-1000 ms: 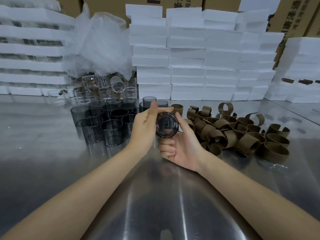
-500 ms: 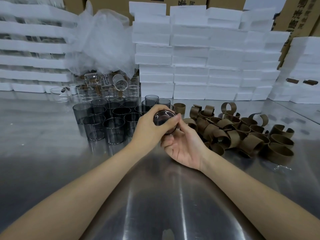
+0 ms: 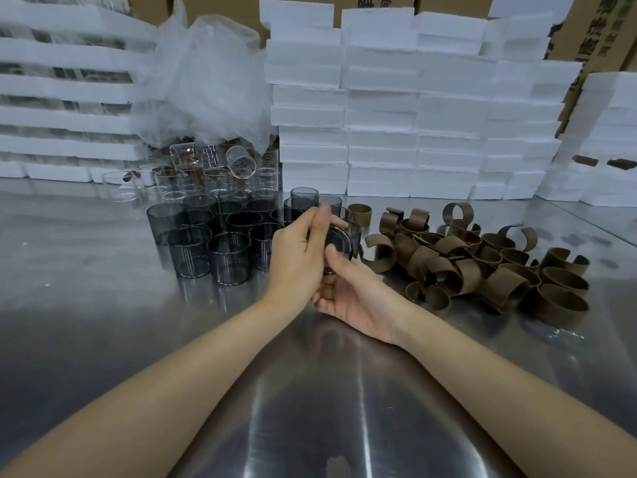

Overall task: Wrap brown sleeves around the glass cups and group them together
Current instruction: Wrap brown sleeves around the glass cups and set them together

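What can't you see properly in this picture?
All in the head view:
- Hidden: cup, mostly behind the left hand and right hand; wrapped or not, cannot tell.
- Blurred: left fingertips, by motion.
- Covered: clear cups, partly under the plastic bag.
- Cut off: carton print, by the top edge and foam blocks.

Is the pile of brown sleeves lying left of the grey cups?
No, the brown sleeves lie right of the grey cups.
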Action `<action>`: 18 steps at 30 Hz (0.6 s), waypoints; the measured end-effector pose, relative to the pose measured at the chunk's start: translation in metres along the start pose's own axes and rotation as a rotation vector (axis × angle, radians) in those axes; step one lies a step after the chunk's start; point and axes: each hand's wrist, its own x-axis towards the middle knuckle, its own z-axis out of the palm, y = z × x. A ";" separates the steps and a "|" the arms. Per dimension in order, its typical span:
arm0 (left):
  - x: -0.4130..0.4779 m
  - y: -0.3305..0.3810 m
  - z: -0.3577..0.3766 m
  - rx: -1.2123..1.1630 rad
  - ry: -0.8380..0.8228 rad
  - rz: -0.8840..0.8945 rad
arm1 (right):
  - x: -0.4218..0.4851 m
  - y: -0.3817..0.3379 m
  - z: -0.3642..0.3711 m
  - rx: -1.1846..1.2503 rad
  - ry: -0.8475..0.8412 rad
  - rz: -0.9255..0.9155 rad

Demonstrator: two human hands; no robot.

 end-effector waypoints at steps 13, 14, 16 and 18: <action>-0.017 0.001 0.012 0.711 -0.323 0.451 | -0.003 0.002 -0.010 -0.987 0.601 -0.514; -0.017 0.002 0.011 0.736 -0.310 0.412 | -0.003 0.002 -0.006 -0.990 0.620 -0.500; -0.015 0.001 0.008 0.702 -0.259 0.326 | -0.006 0.004 -0.005 -1.097 0.553 -0.528; -0.012 0.000 0.003 0.601 -0.203 0.223 | -0.002 0.009 -0.005 -0.999 0.488 -0.473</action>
